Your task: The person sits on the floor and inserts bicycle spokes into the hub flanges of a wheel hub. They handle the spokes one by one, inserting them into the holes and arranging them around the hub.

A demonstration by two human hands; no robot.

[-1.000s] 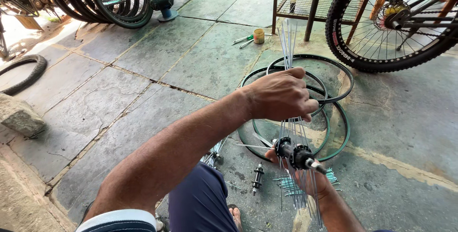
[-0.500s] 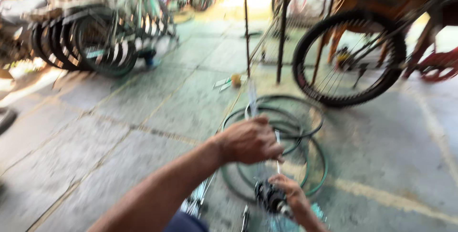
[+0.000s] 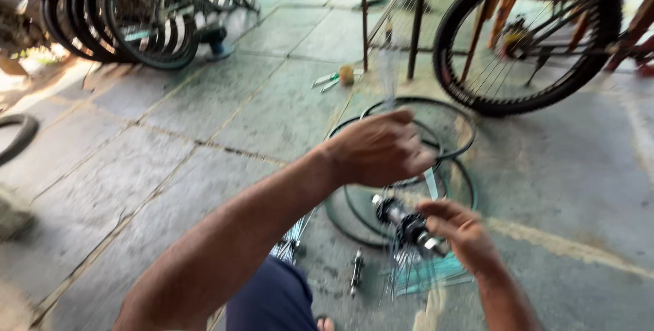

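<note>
The left hand (image 3: 379, 148) is now lifting above the hub (image 3: 402, 222), apparently pinching spokes; the right hand (image 3: 458, 230), clamping the hub, is risking slipping.

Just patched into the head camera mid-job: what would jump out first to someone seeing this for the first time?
Dead centre, the left hand pinches thin spokes above a dark wheel hub, which the right hand grips at lower right. Under the hands, bare wheel rims lie stacked on the concrete floor. A bicycle's knobby-tyred wheel fills the upper right; a row of parked bicycles lines the upper left.
</note>
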